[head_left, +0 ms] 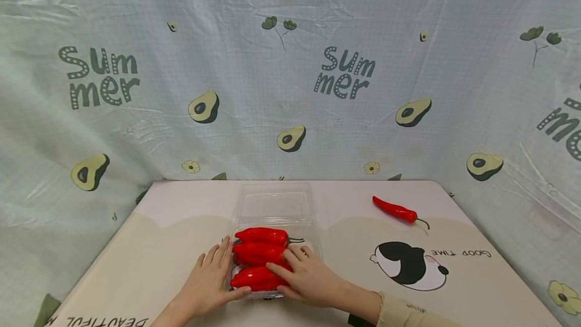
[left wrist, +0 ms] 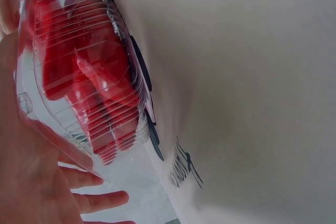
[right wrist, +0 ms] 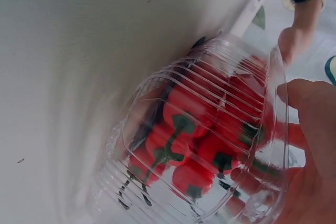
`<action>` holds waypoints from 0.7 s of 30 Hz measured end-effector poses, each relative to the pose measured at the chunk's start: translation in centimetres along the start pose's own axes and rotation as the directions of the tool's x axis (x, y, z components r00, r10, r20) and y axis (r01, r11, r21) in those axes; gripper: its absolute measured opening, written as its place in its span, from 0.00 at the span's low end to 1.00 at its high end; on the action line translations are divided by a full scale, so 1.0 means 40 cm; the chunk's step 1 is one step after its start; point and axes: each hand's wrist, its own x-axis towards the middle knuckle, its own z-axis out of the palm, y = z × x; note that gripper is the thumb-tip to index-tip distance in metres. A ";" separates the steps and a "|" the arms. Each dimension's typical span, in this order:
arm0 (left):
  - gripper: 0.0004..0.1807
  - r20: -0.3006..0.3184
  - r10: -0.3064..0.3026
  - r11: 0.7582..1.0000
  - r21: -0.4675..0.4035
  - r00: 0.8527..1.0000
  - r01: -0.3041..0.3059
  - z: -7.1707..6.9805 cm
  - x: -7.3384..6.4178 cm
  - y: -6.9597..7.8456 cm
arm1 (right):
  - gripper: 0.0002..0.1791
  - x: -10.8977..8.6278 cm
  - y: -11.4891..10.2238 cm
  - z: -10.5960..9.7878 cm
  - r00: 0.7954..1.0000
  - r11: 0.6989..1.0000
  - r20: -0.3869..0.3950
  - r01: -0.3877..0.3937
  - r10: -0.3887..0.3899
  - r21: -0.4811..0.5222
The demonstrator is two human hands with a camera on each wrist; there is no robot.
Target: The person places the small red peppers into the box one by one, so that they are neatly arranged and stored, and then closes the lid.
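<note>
Several red chili peppers (head_left: 260,236) lie crosswise, layered, in a clear plastic clamshell box (head_left: 316,246) whose lid (head_left: 274,203) is folded back, away from me. My left hand (head_left: 206,276) rests along the box's left side, fingers extended and thumb at the front corner. At the right end, my right hand (head_left: 313,276) holds the nearest red chili pepper (head_left: 254,279), index finger across its top and thumb at its near side; the stem end is hidden under the hand. Through the ribbed wall in the right wrist view, green stems (right wrist: 184,124) show beside the curled fingertips.
One more red chili pepper (head_left: 397,211) lies on the table's far right, its stem toward me. The pale table cover (head_left: 181,246) has a printed dog (head_left: 410,266) and lettering. A patterned curtain (head_left: 254,79) hangs behind the table and along its sides.
</note>
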 end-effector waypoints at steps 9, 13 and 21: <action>0.57 0.007 -0.009 1.000 -0.004 1.000 0.009 -0.005 0.002 0.003 | 0.24 -0.005 0.008 -0.009 1.000 1.000 -0.006 0.006 -0.006 0.017; 0.57 0.004 -0.010 1.000 -0.003 1.000 0.010 -0.004 0.003 0.002 | 0.23 -0.010 0.017 -0.013 1.000 1.000 -0.007 0.008 -0.008 0.026; 0.56 0.008 -0.013 1.000 -0.007 1.000 0.013 -0.006 0.002 0.005 | 0.21 -0.026 0.039 -0.015 0.997 0.999 -0.070 -0.009 0.013 0.049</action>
